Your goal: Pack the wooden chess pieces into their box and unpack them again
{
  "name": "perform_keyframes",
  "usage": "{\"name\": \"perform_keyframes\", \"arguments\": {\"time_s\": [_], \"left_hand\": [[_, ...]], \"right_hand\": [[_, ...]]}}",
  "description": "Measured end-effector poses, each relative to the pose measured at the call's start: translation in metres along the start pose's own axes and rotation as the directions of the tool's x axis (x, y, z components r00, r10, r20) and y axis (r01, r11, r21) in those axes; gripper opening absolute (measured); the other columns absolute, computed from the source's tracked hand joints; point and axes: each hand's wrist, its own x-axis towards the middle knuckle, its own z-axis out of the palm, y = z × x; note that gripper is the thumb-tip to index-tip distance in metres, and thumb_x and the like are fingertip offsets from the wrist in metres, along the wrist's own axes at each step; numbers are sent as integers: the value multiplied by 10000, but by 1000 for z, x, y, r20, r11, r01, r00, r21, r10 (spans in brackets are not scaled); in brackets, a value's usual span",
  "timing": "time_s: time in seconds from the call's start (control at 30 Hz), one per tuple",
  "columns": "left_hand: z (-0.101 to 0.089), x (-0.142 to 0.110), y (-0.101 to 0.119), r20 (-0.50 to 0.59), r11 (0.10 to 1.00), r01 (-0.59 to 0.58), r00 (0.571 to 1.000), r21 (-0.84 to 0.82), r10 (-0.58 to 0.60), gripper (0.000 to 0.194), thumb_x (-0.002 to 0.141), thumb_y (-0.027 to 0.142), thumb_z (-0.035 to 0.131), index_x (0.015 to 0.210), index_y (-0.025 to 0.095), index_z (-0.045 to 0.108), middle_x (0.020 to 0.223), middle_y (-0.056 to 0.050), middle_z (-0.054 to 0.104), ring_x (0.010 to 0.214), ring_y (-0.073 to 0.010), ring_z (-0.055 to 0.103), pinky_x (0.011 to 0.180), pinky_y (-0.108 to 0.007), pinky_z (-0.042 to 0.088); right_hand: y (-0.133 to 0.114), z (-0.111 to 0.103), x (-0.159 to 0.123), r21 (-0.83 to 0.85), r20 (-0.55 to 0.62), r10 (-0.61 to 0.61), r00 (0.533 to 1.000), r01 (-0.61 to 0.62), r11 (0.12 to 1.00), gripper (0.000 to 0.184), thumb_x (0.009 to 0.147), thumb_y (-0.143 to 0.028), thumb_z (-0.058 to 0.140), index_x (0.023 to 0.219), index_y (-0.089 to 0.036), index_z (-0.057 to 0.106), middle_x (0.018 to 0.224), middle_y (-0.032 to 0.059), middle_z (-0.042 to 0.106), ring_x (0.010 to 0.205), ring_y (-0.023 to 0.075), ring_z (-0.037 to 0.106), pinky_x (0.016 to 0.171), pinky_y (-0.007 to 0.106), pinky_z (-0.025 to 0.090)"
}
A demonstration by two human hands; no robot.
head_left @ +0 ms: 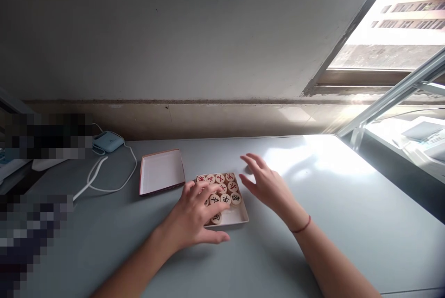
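Observation:
A shallow open box (239,217) of round xiangqi pieces (225,199) sits on the grey table, with red characters towards the back and black ones towards the front. The front right corner of the box shows bare bottom. Spread over its left part is my left hand (196,212), which hides some pieces; whether its fingertips touch them I cannot tell. To the right of the box, my right hand (269,182) has its fingers apart and nothing visible in them. A small dark round shape (249,168) shows partly behind its fingers.
The upturned box lid (162,171) lies left of the box. Further left are a light blue device (108,141) and a white cable (104,190) on the table (278,261). A wall (174,57) rises behind, and a metal frame (389,98) stands at the right.

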Motion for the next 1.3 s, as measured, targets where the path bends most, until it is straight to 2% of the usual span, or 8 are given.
{"name": "perform_keyframes", "arguments": {"time_s": [0.13, 0.33, 0.47, 0.63, 0.8, 0.93, 1.1, 1.3], "left_hand": [[10, 4, 7, 24, 998, -4, 1000, 64, 2, 369, 793, 572, 603, 1006, 273, 647, 1267, -66, 531, 1116, -281, 444, 943, -461, 325], [15, 4, 7, 31, 995, -17, 999, 94, 14, 259, 783, 479, 657, 848, 231, 625, 1274, -38, 533, 1114, -266, 452, 954, -461, 316], [16, 5, 2, 20, 995, -14, 1000, 102, 12, 256, 770, 465, 673, 868, 232, 633, 1274, -40, 538, 1104, -274, 459, 915, -454, 338], [19, 7, -4, -5, 993, 26, 1000, 111, -26, 262, 776, 453, 674, 930, 242, 645, 1248, -68, 558, 1106, -278, 470, 913, -461, 356], [14, 11, -1, -139, 997, 76, 987, -16, -78, 458, 755, 554, 656, 1070, 229, 586, 1234, -108, 570, 1096, -294, 505, 894, -450, 404], [4, 26, 6, -205, 973, 128, 964, -192, -167, 433, 876, 433, 571, 1245, 232, 469, 1198, -90, 589, 1132, -236, 535, 922, -375, 449], [3, 36, 9, -199, 936, 94, 965, -339, -168, 136, 910, 245, 535, 1039, 221, 572, 986, -38, 638, 942, -174, 611, 845, -314, 495], [13, 25, 10, -109, 897, 141, 973, -419, -204, 86, 822, 114, 560, 809, 198, 543, 975, -21, 616, 765, -107, 602, 724, -233, 485]], "right_hand": [[20, 9, 7, -150, 114, 122, 986, -104, 983, 348, 902, -210, 457, 1243, -188, 520, 1273, 115, 551, 750, 184, 652, 584, 304, 490], [24, 10, 10, -135, 135, 133, 982, -115, 984, 310, 914, -128, 382, 1119, -183, 607, 1149, 84, 624, 767, 170, 649, 616, 277, 473], [26, 12, 10, -52, 69, 108, 992, -104, 993, 272, 900, -153, 425, 1079, -191, 626, 1112, 85, 640, 755, 164, 645, 648, 280, 481], [10, 4, 5, 205, -36, 47, 998, -38, 978, 213, 905, -292, 475, 1014, -198, 632, 1007, 66, 663, 627, 130, 594, 626, 288, 485], [-17, -14, -4, 555, 120, 26, 992, -89, 827, 304, 867, -467, 541, 981, -198, 628, 730, 14, 631, 477, 87, 464, 469, 238, 408], [-31, -20, -10, 752, 194, -67, 979, -105, 651, 290, 838, -465, 596, 945, -197, 627, 774, 16, 630, 581, 95, 499, 502, 222, 421], [-25, -18, -6, 850, 257, -138, 957, -156, 503, 301, 852, -468, 585, 913, -175, 611, 809, 29, 628, 687, 109, 546, 569, 221, 460], [-9, -16, 1, 849, 266, -21, 964, -225, 478, 351, 798, -503, 632, 875, -160, 616, 803, 31, 633, 572, 81, 526, 531, 233, 466]]}}
